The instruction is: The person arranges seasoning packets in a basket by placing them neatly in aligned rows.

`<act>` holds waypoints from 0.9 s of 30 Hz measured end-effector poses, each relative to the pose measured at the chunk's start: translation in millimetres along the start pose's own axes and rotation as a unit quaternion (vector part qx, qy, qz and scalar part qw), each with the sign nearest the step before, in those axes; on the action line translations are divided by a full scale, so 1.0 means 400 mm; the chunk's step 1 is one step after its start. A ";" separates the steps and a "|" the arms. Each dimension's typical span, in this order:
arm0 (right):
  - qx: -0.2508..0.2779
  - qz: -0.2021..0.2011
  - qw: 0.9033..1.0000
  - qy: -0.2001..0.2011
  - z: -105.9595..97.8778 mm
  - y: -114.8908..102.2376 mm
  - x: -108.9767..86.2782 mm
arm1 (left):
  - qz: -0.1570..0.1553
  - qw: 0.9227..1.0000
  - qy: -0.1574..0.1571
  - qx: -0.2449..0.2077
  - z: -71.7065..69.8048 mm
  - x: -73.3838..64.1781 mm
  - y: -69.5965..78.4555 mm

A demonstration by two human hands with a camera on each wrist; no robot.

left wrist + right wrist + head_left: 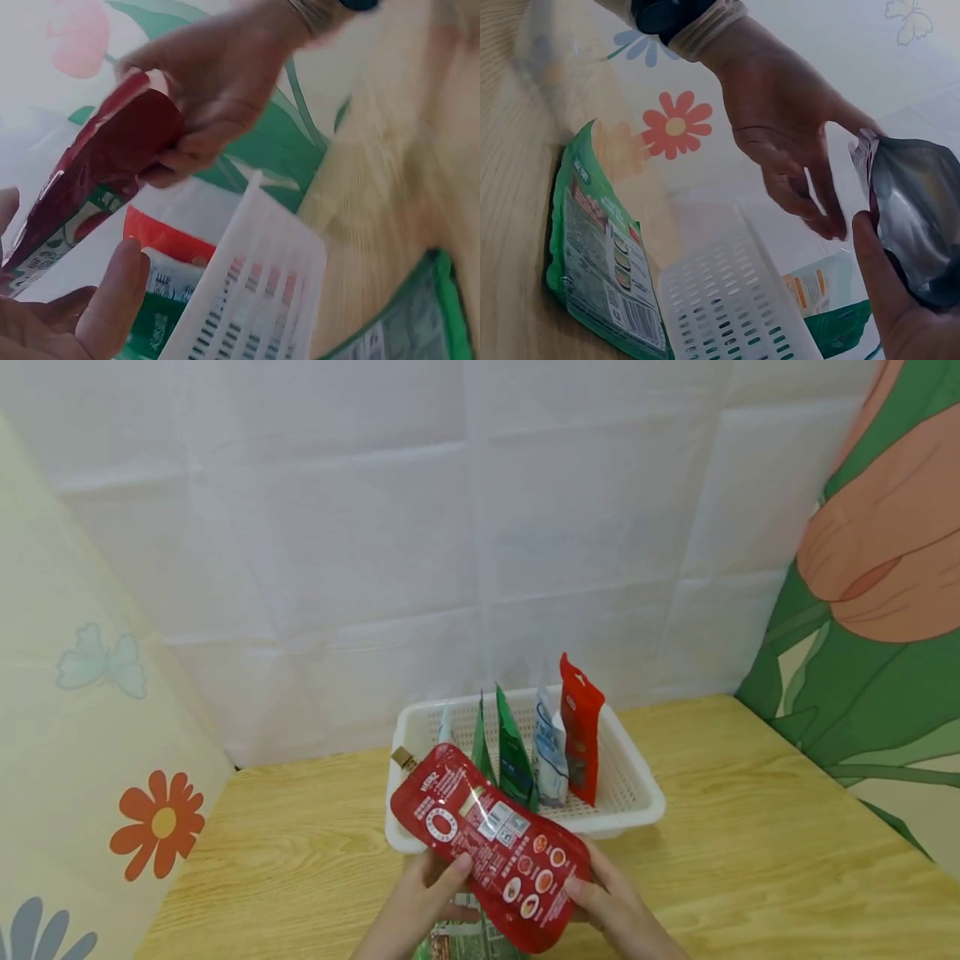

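A red Heinz sauce pouch (491, 847) with a gold-coloured cap is tilted in the air, its printed back facing up, in front of a white basket (652, 806). My left hand (420, 897) holds its near left edge, thumb on the printed face; in the right wrist view, this hand's other fingers (821, 206) hang loosely below. At the pouch's bottom end, my right hand (618, 902) grips the right edge, thumb on the face. The left wrist view shows the right hand (217, 82) with its fingers around that end. Below the pouch lies a green printed bag (604, 247), partly hidden in the head view.
Inside the basket stand a red packet (581, 727), a white-and-blue packet (550, 756), green packets (513, 752) and a pale packet (446, 724). The wooden table (300, 843) meets a white sheet (337, 568) behind, with flower-printed walls on both sides.
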State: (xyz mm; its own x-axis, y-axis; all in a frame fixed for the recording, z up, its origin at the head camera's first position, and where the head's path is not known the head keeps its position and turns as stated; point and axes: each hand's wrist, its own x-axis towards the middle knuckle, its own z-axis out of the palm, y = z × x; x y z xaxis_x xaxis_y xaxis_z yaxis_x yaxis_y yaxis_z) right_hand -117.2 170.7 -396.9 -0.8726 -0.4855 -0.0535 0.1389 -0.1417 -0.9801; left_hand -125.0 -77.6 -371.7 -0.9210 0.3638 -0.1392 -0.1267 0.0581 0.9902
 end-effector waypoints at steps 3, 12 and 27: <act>0.014 0.024 0.999 -0.019 -0.002 0.016 0.003 | -0.016 0.999 -0.013 -0.031 -0.001 0.000 -0.001; 0.046 0.077 0.993 -0.074 -0.005 0.048 0.025 | -0.022 0.997 0.045 -0.052 0.003 -0.013 -0.006; -0.191 -0.179 0.965 0.005 0.004 0.003 0.058 | -0.016 0.984 0.175 -0.007 -0.030 -0.050 0.044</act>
State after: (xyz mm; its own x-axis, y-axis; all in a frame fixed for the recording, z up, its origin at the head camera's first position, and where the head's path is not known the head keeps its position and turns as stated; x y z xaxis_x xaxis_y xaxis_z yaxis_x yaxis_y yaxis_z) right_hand -136.7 157.9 -399.0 -0.8370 -0.4561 0.3024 -0.3545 0.0308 -0.9346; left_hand -113.3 -95.2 -351.5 -0.9867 0.0187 -0.1613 -0.1602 0.0512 0.9858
